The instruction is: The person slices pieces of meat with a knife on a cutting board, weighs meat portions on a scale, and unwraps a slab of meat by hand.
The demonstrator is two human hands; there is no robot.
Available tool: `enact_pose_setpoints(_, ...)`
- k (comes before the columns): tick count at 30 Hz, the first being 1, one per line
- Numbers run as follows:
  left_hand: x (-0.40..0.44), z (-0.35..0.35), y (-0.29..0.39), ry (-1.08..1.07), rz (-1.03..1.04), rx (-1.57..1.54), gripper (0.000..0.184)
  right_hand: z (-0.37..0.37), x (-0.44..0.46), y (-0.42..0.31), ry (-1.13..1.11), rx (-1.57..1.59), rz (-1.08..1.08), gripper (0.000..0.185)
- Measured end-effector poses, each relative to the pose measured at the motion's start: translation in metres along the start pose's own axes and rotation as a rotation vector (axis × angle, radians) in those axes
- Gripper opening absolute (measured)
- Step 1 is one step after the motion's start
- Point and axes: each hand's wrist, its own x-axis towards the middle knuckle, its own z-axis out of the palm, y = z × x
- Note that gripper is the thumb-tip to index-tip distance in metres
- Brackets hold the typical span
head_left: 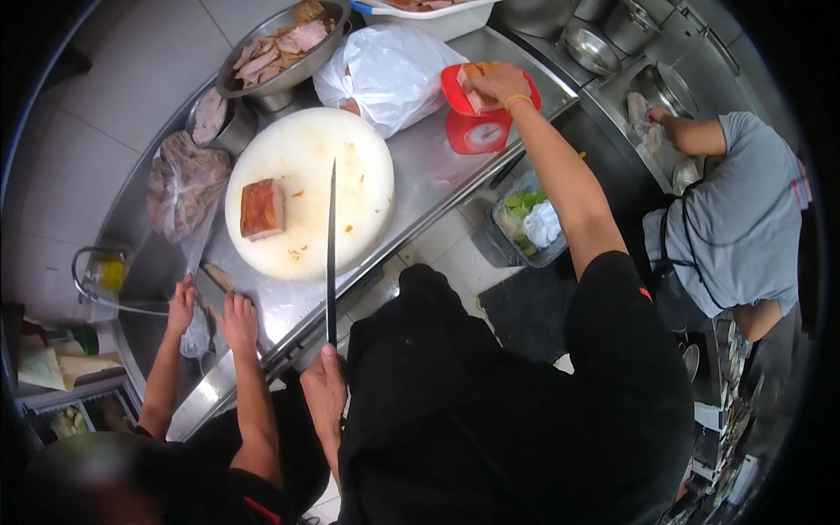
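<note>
My left hand (325,388) is closed round the handle of a long, narrow knife (332,254). The blade points away from me across a round white cutting board (367,201). On that board sits a block of cooked meat (262,210) with a browned skin, among a few crumbs. Stretched out to the far right, my right hand (499,86) grips another piece of browned meat (477,72) on the pan of a red kitchen scale (477,127). My fingers partly cover that piece.
Behind the board stand a metal bowl of sliced meat (284,48) and a white plastic bag (385,74). A bag of meat (184,188) lies left. Two other people work nearby, one person's hands (236,324) at the left sink. A bin (532,219) stands below the counter.
</note>
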Motion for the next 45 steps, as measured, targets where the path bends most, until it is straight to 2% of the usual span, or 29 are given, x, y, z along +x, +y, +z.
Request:
enact_pose_setpoints(4, -0.002, -0.001, 0.003, 0.022, -0.016, 0.014, 0.067, 0.003, -0.002, 0.007, 0.052, -0.112, -0.105, 0.077)
enact_pose_setpoints(7, -0.005, 0.0, 0.002, 0.04, -0.013, 0.002, 0.067, 0.003, 0.008, 0.009, 0.183, -0.075, -0.017, 0.096)
enact_pose_setpoints(10, -0.009, 0.001, 0.0, 0.057, -0.01, -0.005, 0.067, -0.017, 0.007, 0.004, 0.169, -0.077, -0.055, 0.105)
enact_pose_setpoints(13, -0.017, 0.004, -0.006, 0.08, -0.005, -0.034, 0.067, -0.018, 0.015, 0.002, 0.274, -0.088, -0.062, 0.103)
enact_pose_setpoints(16, -0.016, 0.004, -0.009, 0.099, 0.0, -0.053, 0.067, -0.018, 0.018, 0.0, 0.241, -0.081, -0.073, 0.101)
enact_pose_setpoints(25, -0.015, 0.007, -0.003, 0.121, -0.014, -0.085, 0.066, -0.014, 0.023, -0.005, -0.085, -0.145, -0.107, 0.099)
enact_pose_setpoints(31, -0.008, 0.01, 0.005, 0.127, -0.025, -0.092, 0.066, 0.014, 0.032, 0.001, 0.036, -0.306, -0.149, 0.103)
enact_pose_setpoints(37, 0.004, 0.012, 0.017, 0.082, -0.084, -0.121, 0.065, 0.004, 0.035, -0.004, -0.036, -0.232, -0.063, 0.094)
enact_pose_setpoints(39, 0.01, 0.017, 0.013, 0.09, -0.088, -0.15, 0.064, 0.0, 0.025, -0.011, 0.038, -0.234, -0.128, 0.086)
enact_pose_setpoints(42, 0.015, 0.018, 0.02, 0.104, -0.129, -0.147, 0.064, -0.01, -0.013, -0.037, 0.025, 0.111, -0.228, 0.078)
enact_pose_setpoints(45, 0.021, 0.022, 0.023, 0.129, -0.136, -0.225, 0.064, 0.039, -0.033, -0.047, -0.384, 0.679, -0.36, 0.068)
